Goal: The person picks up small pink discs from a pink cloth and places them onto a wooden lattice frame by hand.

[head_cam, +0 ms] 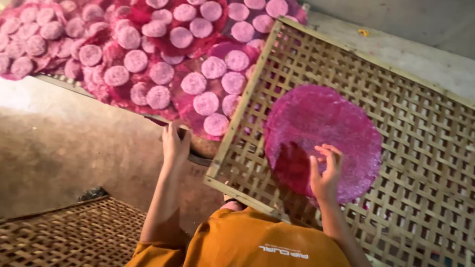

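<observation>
On the bamboo lattice tray [396, 99], spread right hand [325, 173] touches a round, grainy magenta sheet [321, 133].

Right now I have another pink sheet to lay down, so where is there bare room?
The bamboo lattice tray is bare right of and above the round pink sheet under the right hand. The far tray, gripped by the left hand, is crowded with pink discs.
</observation>
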